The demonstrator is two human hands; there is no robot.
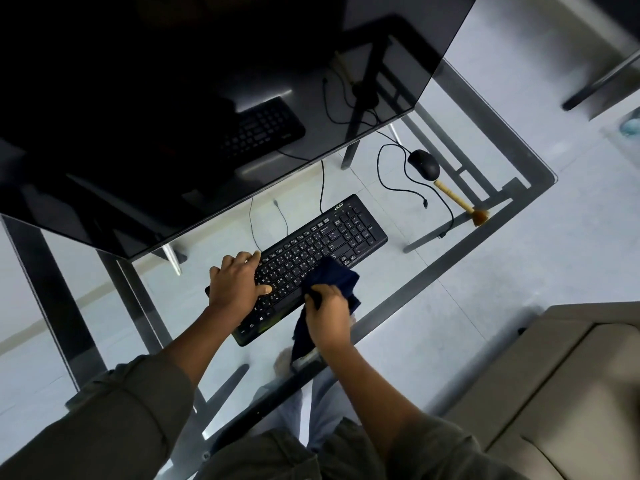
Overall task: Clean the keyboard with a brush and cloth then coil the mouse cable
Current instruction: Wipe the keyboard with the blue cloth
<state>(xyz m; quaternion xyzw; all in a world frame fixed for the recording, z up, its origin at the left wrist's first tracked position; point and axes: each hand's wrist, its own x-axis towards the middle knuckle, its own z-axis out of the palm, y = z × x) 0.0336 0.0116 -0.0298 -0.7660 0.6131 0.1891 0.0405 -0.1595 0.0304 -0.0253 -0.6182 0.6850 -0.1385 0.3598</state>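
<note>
Your right hand [327,315] is closed around a dark blue cloth [332,282]; the fingers are curled tight, and the cloth is bunched in the grip. One part of it lies over the keys in front of the hand, and another part hangs down toward you past the near edge of the keyboard [311,258]. Your left hand [239,284] lies flat on the left part of the keyboard, fingers spread wide and holding nothing, with the thumb on the keys and the fingertips at the far edge. The black keyboard lies diagonally on the glass table [433,271], just below the lower edge of the dark monitor [207,98]. Farther away on the right, the wooden brush [462,204] lies on the glass near the table corner, apart from both hands. Just behind its handle is the black mouse [424,163], and its cable [398,183] runs in loose curves over the glass, not coiled.
</note>
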